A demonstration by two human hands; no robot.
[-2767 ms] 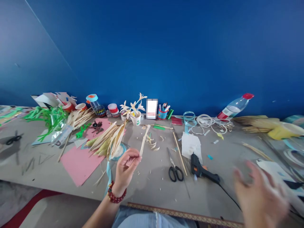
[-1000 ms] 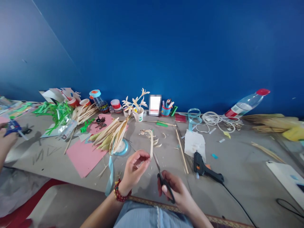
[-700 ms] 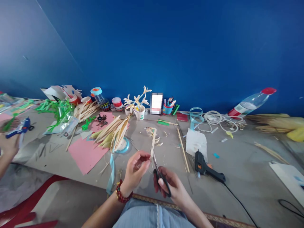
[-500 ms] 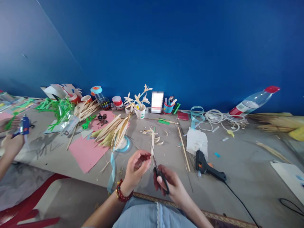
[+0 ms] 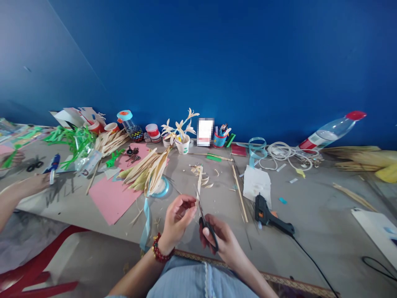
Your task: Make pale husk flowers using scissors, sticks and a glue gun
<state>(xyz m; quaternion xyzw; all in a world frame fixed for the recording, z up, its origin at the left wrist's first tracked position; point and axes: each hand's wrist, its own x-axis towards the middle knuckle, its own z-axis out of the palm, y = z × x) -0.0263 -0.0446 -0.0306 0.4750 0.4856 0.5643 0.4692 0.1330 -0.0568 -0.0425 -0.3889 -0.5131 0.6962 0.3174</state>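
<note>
Plainly, we are pinching a pale strip [image 5: 200, 178] between the thumb and fingers of our left hand [image 5: 180, 217], and it is standing up from our fingertips above the middle of the grey table [image 5: 304, 236]. Our right hand [image 5: 223, 240] is closing round black-handled scissors [image 5: 208, 231], with fingers in the loops, and we are pointing the blades up and toward the strip's lower end. Blade and strip are overlapping there, so we cannot quite tell whether the metal is biting into it. Curled pale scraps [image 5: 206, 181] are lying just behind the strip. We are wearing a red bead bracelet [image 5: 159, 250] on the left wrist. To the left, a bundle of dry husks [image 5: 144, 171] is resting partly over pink paper [image 5: 110, 203], beside a roll of light blue ribbon [image 5: 161, 189]. Behind our hands, a white cup [image 5: 182, 146] is holding pale flowers [image 5: 180, 127] near the blue wall [image 5: 217, 62]. On our right, a black glue gun [image 5: 268, 215] is lying partly on white paper [image 5: 257, 181], near a thin stick [image 5: 240, 192]. Far left, another person's hand [image 5: 41, 182] is touching a blue glue gun [image 5: 53, 164].
</note>
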